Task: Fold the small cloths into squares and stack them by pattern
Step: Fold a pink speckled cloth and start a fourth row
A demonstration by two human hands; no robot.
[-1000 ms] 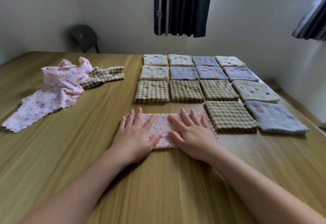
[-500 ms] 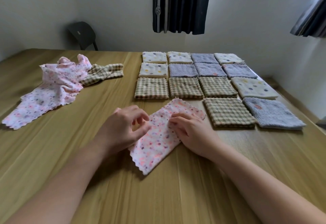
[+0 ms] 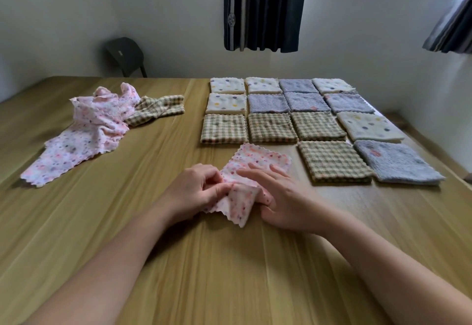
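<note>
**A:** Where is the piece being worked on?

**B:** The thin, scallop-edged pink dotted cloth lies on the pale wooden table, just left of the nearest folded green-and-beige checked square and not touching it. Its far half lies flat. Its near half is lifted and bunched.

**A:** And the hands?

**B:** They are close together, both on the cloth. The left hand pinches the raised near edge with curled fingers. The right hand stretches its fingers across the top, and its thumb seems tucked under the raised fold, though fabric hides the tip.

**A:** How will it handle?

**B:** Light and limp, I'd judge. It sags wherever nothing supports it and won't keep a crease unaided. The soft pile should cling a little to the wood rather than skate. Nothing about it is fragile.

**A:** Where should it be held?

**B:** At the corners or along the wavy edge, pinching both layers together, then pressed flat with an open palm. A grip mid-cloth would only bunch it.

**A:** What's left to do?

**B:** Well left of the checked square and farther back, a crumpled heap of pink cloths and a loose checked cloth lie unfolded.
</note>
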